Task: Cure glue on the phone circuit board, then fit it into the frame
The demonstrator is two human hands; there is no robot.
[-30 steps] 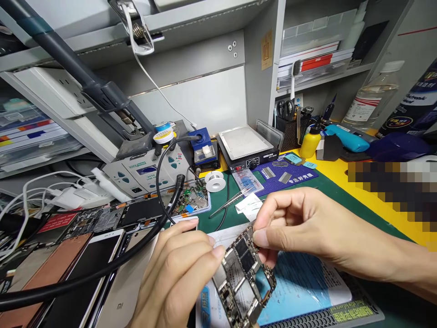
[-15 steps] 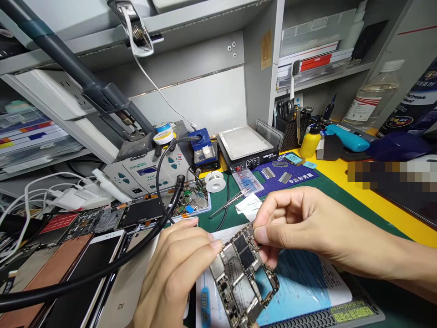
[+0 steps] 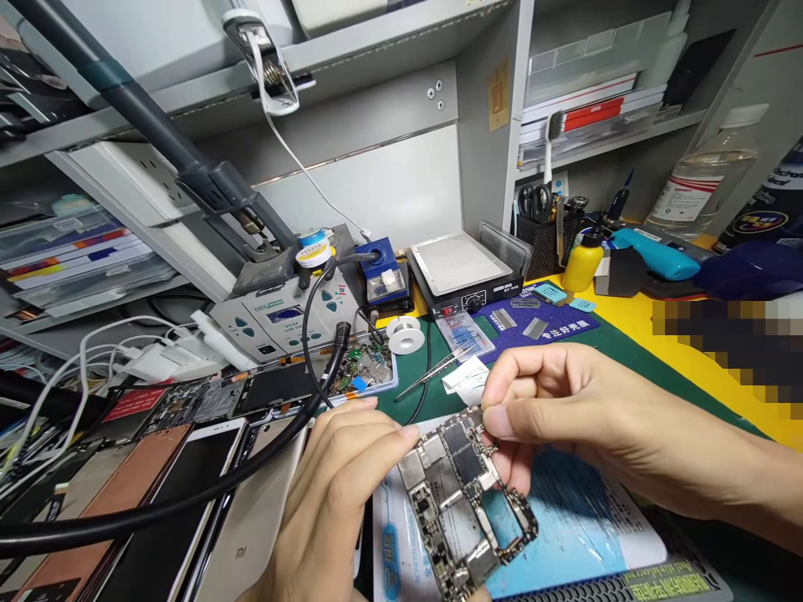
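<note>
A phone circuit board [image 3: 461, 493], with metal shields, black chips and a cut-out at its right side, is tilted between both hands. My left hand [image 3: 348, 493] is closed around its left side, a fingertip at the top left edge and a thumb tip just showing at the bottom edge. With thumb and fingers, my right hand [image 3: 552, 410] pinches the board's top right corner. Below the board lies a white and blue printed mat [image 3: 583, 510]. Tweezers [image 3: 432, 372] and a scrap of white paper [image 3: 467, 382] lie just beyond the hands.
Several phones [image 3: 244, 518] lie in a row at the left, crossed by a thick black hose [image 3: 207, 510]. Behind stand a soldering station [image 3: 285, 313], a solder spool [image 3: 406, 336] and a heating plate [image 3: 461, 263]. A yellow bottle [image 3: 583, 261] stands right of the plate.
The whole view has shifted, so the scene sits slightly further right. The board now shows its face a little more flatly; both hands keep their grip on it.
</note>
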